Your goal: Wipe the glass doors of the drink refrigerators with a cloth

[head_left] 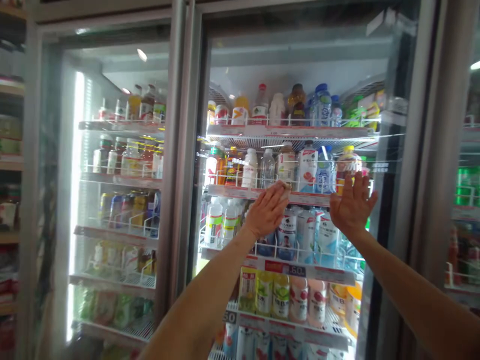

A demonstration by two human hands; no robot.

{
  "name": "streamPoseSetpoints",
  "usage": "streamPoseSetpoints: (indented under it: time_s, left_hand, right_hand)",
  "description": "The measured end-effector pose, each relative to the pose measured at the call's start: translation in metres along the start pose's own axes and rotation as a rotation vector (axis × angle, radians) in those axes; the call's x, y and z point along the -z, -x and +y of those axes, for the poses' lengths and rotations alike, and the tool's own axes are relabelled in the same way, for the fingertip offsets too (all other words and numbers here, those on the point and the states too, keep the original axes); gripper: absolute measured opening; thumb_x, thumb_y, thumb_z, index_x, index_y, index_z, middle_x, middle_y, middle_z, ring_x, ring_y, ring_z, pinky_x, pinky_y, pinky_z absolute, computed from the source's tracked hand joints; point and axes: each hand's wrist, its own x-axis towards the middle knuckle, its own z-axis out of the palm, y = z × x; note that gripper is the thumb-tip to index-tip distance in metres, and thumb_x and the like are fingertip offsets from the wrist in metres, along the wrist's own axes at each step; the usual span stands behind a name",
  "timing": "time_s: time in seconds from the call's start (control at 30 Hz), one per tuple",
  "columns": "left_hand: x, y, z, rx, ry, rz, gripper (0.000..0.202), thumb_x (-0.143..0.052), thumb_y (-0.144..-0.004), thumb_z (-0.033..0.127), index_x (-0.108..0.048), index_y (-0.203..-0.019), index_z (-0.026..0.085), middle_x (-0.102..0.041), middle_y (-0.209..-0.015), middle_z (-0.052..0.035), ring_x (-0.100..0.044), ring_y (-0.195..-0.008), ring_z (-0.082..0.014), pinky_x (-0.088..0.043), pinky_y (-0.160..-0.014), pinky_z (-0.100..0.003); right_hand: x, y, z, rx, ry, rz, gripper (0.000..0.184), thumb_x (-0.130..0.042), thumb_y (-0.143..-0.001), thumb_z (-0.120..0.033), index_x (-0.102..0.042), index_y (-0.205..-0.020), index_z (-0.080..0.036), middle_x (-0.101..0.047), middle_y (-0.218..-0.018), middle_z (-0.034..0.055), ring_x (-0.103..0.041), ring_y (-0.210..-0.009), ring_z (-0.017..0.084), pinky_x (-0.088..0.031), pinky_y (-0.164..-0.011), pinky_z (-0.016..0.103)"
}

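Observation:
My left hand (267, 207) is pressed against the glass door (300, 60) of a drinks cooler, fingers together and stretched up to the right. A small pale edge of what looks like a folded cloth (287, 185) shows at its fingertips; the rest is hidden under the palm. To the right, my right hand (352, 202) is spread against or just before the same glass, with nothing visible in it. Behind the glass, a bottle with a yellow cap (348, 159) appears just above the right fingers, and a dark-labelled bottle (287, 232) stands below the left hand.
Several shelves of bottles fill the cooler, with a price strip (288, 269) along one shelf edge. A metal door frame (183, 150) divides it from a second glass-fronted section (120, 200) on the left. Another frame (431, 150) stands at the right.

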Motion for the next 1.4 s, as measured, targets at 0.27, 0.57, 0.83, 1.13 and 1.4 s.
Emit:
streamPoseSetpoints:
  time_s: [0.27,0.57,0.83,1.13,1.4]
  left_hand:
    - [0.036,0.051,-0.057,0.630,-0.182,0.347,0.047,-0.037,-0.086,0.025,-0.041,-0.131,0.012,-0.016,-0.152,-0.0129,-0.006,-0.141,-0.0248,-0.019,-0.113,-0.049]
    - [-0.008,0.086,0.052,-0.215,-0.073,-0.150,0.040,-0.047,-0.083,0.030,-0.052,-0.122,0.026,-0.036,-0.146,-0.0023,-0.018,-0.139,-0.0197,-0.025,-0.112,-0.039]
    - [0.029,0.142,-0.007,0.542,-0.272,0.203,0.054,-0.041,-0.085,0.018,-0.032,-0.138,0.016,-0.014,-0.152,-0.0135,-0.007,-0.141,-0.0243,-0.025,-0.110,-0.049]
    - [0.014,0.153,0.011,0.072,-0.186,-0.005,0.048,-0.045,-0.084,0.024,-0.043,-0.131,0.026,-0.034,-0.147,-0.0048,-0.017,-0.139,-0.0214,-0.028,-0.110,-0.041]
    - [0.009,0.174,0.028,-0.086,-0.203,-0.072,0.057,-0.043,-0.085,0.022,-0.029,-0.140,0.023,-0.026,-0.149,-0.0076,-0.018,-0.139,-0.0211,-0.028,-0.111,-0.042]
  right_hand:
    - [0.006,-0.003,-0.004,-0.052,0.010,-0.065,0.064,-0.030,-0.086,-0.040,-0.030,-0.140,-0.005,-0.025,-0.147,0.0211,-0.019,-0.137,0.035,-0.017,-0.104,0.061]
    - [0.001,0.001,-0.003,0.000,-0.031,-0.002,0.064,-0.035,-0.084,-0.036,-0.027,-0.141,-0.006,-0.027,-0.147,0.0209,-0.020,-0.137,0.034,-0.016,-0.104,0.061]
    - [0.001,0.000,-0.003,-0.010,-0.032,0.014,0.064,-0.032,-0.085,-0.039,-0.031,-0.140,-0.006,-0.028,-0.146,0.0213,-0.021,-0.137,0.034,-0.016,-0.104,0.059]
    - [0.009,0.000,-0.007,-0.067,-0.052,-0.013,0.062,-0.038,-0.082,-0.034,-0.036,-0.139,-0.008,-0.030,-0.147,0.0167,-0.021,-0.138,0.029,-0.011,-0.110,0.047]
    - [0.004,0.000,-0.005,-0.074,-0.019,0.010,0.064,-0.034,-0.083,-0.041,-0.037,-0.138,-0.008,-0.031,-0.146,0.0174,-0.023,-0.138,0.029,-0.014,-0.109,0.049]
